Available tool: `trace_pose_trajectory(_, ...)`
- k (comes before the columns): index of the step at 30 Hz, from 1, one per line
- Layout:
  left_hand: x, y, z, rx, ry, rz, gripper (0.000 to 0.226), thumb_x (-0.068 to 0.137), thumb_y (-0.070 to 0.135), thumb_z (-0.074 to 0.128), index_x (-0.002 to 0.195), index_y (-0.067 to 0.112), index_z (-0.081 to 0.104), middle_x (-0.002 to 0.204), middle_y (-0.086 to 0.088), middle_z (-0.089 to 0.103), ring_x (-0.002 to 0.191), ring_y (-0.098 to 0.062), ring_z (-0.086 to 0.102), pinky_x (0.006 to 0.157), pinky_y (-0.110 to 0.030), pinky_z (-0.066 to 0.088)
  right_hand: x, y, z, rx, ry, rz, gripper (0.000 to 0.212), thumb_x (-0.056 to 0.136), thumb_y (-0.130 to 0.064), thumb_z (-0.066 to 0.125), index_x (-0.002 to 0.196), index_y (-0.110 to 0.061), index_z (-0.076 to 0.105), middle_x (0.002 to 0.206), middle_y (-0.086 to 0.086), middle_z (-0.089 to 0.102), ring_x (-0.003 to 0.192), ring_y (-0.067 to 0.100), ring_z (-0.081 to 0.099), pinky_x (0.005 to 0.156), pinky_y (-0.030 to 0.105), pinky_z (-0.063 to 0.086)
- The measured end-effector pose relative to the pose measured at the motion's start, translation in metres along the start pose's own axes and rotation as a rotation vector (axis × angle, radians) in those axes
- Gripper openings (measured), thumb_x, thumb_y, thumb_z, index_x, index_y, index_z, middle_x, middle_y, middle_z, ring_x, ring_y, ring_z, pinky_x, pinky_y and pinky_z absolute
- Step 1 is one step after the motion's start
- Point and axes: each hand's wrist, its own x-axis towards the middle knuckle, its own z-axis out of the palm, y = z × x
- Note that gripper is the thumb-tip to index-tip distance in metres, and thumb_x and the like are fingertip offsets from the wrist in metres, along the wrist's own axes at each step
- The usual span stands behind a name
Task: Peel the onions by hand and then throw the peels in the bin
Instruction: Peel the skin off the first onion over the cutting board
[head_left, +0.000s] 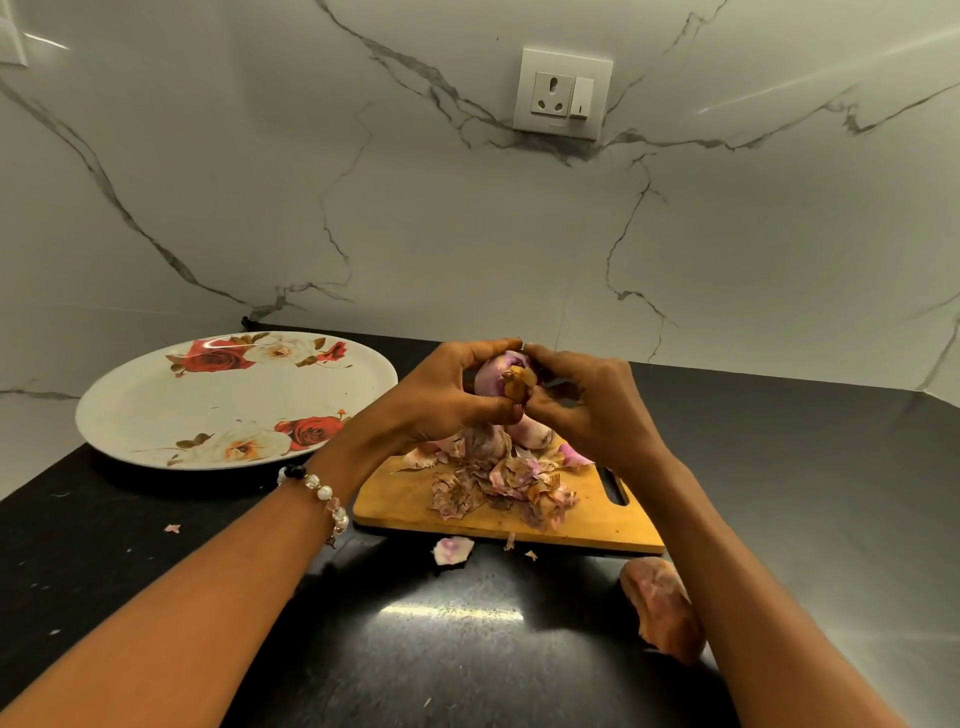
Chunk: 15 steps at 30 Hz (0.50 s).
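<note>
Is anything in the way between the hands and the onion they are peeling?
No. The left hand and the right hand both already hold the onion above the cutting board, so nothing sits between them. No bin is in view.

I stood in a home kitchen: black countertop (467, 649), marble wall (415, 218), wooden cutting board (405, 499), floral plate (171, 410).

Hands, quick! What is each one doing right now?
Left hand: fingers curled round the onion, holding it.
Right hand: also gripping the onion, fingertips pinching at its dry brown end.
</note>
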Motion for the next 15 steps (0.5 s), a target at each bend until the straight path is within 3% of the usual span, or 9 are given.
trace_pose_trajectory(4, 0.003, -0.002, 0.003, -0.018, 0.058, 0.005, 0.075, 0.073, 0.005, 0.078, 0.141, 0.013, 0.045, 0.134, -0.004, 0.055, 0.114, -0.020, 0.058, 0.093, -0.031, 0.052, 0.002, -0.002, 0.011, -0.116, 0.049, 0.006, 0.051, 0.087, -0.016, 0.058, 0.133, 0.005, 0.053, 0.104, 0.024, 0.067, 0.088, 0.033, 0.066, 0.082, 0.040, 0.058)
trace_pose_trajectory(12, 0.005, -0.008, 0.005, -0.089, 0.114, -0.023, 0.077, 0.068, 0.012, 0.081, 0.138, 0.015, 0.048, 0.136, -0.003, 0.054, 0.119, -0.024, 0.056, 0.096, -0.041, 0.052, 0.004, -0.004, 0.029, -0.015, 0.194, 0.145, 0.041, 0.090, -0.005, 0.065, 0.129, 0.006, 0.057, 0.112, 0.024, 0.067, 0.097, 0.032, 0.066, 0.086, 0.024, 0.049)
trace_pose_trajectory(15, 0.005, -0.009, 0.006, -0.114, 0.104, -0.017, 0.076, 0.069, 0.004, 0.080, 0.137, 0.017, 0.050, 0.134, -0.001, 0.056, 0.119, -0.023, 0.055, 0.096, -0.042, 0.051, 0.003, -0.002, 0.027, 0.085, 0.319, 0.256, 0.031, 0.091, -0.002, 0.061, 0.122, 0.005, 0.063, 0.111, 0.020, 0.069, 0.097, 0.024, 0.067, 0.085, 0.025, 0.054)
